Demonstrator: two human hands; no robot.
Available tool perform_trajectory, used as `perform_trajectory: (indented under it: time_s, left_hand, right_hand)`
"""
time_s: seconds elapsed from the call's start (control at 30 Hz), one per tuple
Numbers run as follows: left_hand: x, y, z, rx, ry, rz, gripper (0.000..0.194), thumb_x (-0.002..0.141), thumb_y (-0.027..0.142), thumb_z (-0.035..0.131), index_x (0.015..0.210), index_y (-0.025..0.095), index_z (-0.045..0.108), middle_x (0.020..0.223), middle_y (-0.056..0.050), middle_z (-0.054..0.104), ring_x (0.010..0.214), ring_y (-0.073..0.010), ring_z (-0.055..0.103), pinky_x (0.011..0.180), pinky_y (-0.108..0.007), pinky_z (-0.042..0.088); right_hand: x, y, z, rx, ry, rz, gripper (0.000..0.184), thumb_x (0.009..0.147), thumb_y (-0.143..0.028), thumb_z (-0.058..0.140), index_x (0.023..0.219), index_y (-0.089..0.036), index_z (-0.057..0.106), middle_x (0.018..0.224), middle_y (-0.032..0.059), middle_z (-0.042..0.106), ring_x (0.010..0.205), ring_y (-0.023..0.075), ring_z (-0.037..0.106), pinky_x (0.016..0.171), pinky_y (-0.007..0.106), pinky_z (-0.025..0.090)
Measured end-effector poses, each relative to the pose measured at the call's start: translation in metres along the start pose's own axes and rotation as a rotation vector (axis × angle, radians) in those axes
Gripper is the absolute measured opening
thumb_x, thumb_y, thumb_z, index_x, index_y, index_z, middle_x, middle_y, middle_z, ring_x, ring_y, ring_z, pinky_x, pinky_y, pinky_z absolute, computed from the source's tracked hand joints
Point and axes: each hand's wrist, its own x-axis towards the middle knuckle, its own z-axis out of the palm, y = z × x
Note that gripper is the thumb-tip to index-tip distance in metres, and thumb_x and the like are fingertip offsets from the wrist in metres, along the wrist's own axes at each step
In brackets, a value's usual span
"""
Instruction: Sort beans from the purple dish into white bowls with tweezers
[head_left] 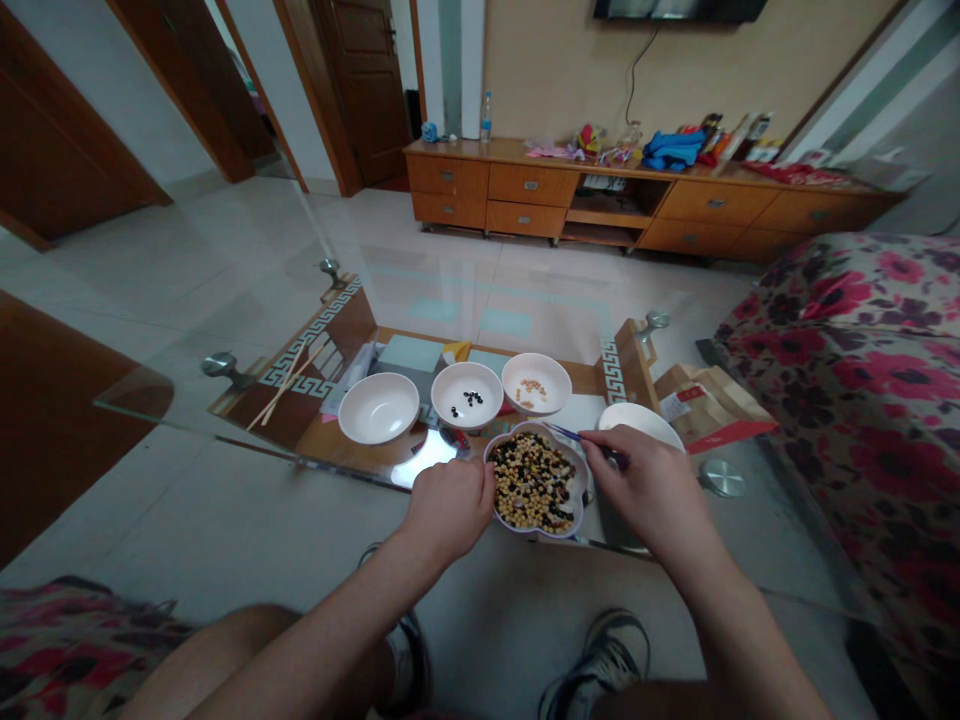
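A lobed bowl of mixed yellow and dark beans (535, 482) sits at the near edge of a glass table (247, 330). My left hand (448, 507) is closed against the bowl's left rim. My right hand (646, 482) is closed on thin blue tweezers (564, 432) whose tips reach over the bowl's far rim. Behind stand three white bowls: an empty one (379, 407), one with a few black beans (467, 394), one with a few pale beans (536, 383). Another white bowl (637, 418) shows partly behind my right hand.
Wooden chopsticks (289, 382) lie on the shelf under the glass at left. A brown paper bag (705, 405) rests at the table's right end. A floral sofa (862, 380) stands at right, a wooden sideboard (600, 195) along the far wall.
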Motion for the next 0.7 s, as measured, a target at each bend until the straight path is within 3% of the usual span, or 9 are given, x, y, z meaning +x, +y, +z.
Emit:
perform_trajectory:
  time_s: [0.17, 0.37, 0.53, 0.7]
  left_hand:
    - [0.001, 0.000, 0.001, 0.005, 0.009, 0.001, 0.056, 0.105, 0.040, 0.021, 0.097, 0.018, 0.072, 0.094, -0.013, 0.078, 0.084, -0.0293, 0.074, 0.073, -0.041, 0.055]
    - [0.001, 0.001, -0.001, 0.006, -0.026, -0.021, 0.055, 0.105, 0.040, 0.022, 0.099, 0.017, 0.072, 0.094, -0.014, 0.077, 0.088, -0.0284, 0.074, 0.078, -0.040, 0.055]
    - [0.000, 0.002, -0.003, 0.004, -0.041, -0.020, 0.056, 0.105, 0.040, 0.021, 0.100, 0.017, 0.071, 0.096, -0.015, 0.076, 0.090, -0.0296, 0.074, 0.080, -0.043, 0.054]
    - [0.000, 0.002, -0.003, -0.010, -0.052, -0.028, 0.057, 0.106, 0.041, 0.020, 0.102, 0.016, 0.071, 0.097, -0.016, 0.076, 0.092, -0.0290, 0.073, 0.083, -0.043, 0.054]
  right_hand:
    - [-0.001, 0.030, -0.022, -0.082, 0.116, 0.081, 0.029, 0.092, -0.038, 0.056, 0.097, -0.024, 0.081, 0.093, 0.0066, 0.080, 0.078, 0.0248, 0.074, 0.065, 0.033, 0.050]
    - [-0.006, 0.045, -0.033, -0.323, 0.082, 0.340, 0.033, 0.089, -0.044, 0.057, 0.098, -0.026, 0.083, 0.075, 0.0105, 0.077, 0.063, 0.0306, 0.069, 0.049, 0.035, 0.039]
    - [-0.009, 0.054, -0.029, -0.375, 0.120, 0.324, 0.031, 0.087, -0.043, 0.059, 0.091, -0.026, 0.084, 0.063, 0.0106, 0.072, 0.047, 0.0240, 0.061, 0.043, 0.032, 0.035]
    - [-0.009, 0.058, -0.026, -0.386, 0.158, 0.301, 0.030, 0.086, -0.041, 0.060, 0.090, -0.025, 0.084, 0.060, 0.0097, 0.070, 0.044, 0.0222, 0.059, 0.042, 0.031, 0.034]
